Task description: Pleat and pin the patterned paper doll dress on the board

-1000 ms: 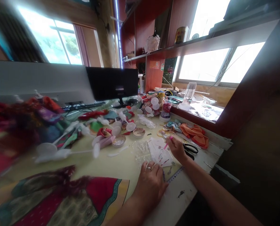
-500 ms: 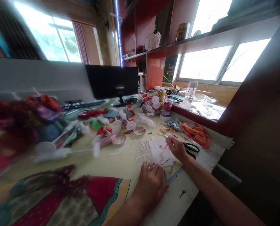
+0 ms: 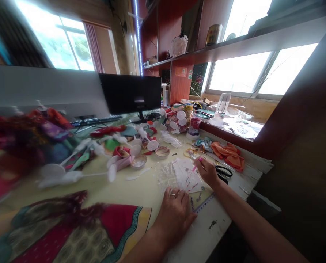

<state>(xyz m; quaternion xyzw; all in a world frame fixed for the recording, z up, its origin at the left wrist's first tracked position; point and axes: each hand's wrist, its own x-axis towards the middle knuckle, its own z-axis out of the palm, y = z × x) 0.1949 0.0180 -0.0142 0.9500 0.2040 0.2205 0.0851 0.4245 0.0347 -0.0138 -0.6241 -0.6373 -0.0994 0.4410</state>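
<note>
My right hand [image 3: 208, 171] pinches a thin pink tool [image 3: 194, 167] over a white card [image 3: 187, 173] that bears small red and dark pieces. My left hand [image 3: 175, 210], with a ring on one finger, lies flat at the card's lower left edge, its fingers slightly spread and nothing seen in it. Left of the card is a clear plastic sheet [image 3: 165, 176]. A ruler-like strip [image 3: 204, 204] and small beaded pieces [image 3: 198, 197] lie beside my left hand. Black-handled scissors [image 3: 223, 171] rest just right of my right hand.
A patterned dress [image 3: 108, 226] covers the front left. Behind it lie white stands [image 3: 53, 171] and round dishes [image 3: 139, 162]. Orange cloth [image 3: 228, 155] sits at the right, below a red shelf [image 3: 234, 47]. A black monitor [image 3: 132, 93] stands at the back.
My right hand has shifted very slightly right with the pink tool. My left hand has stayed in nearly the same place.
</note>
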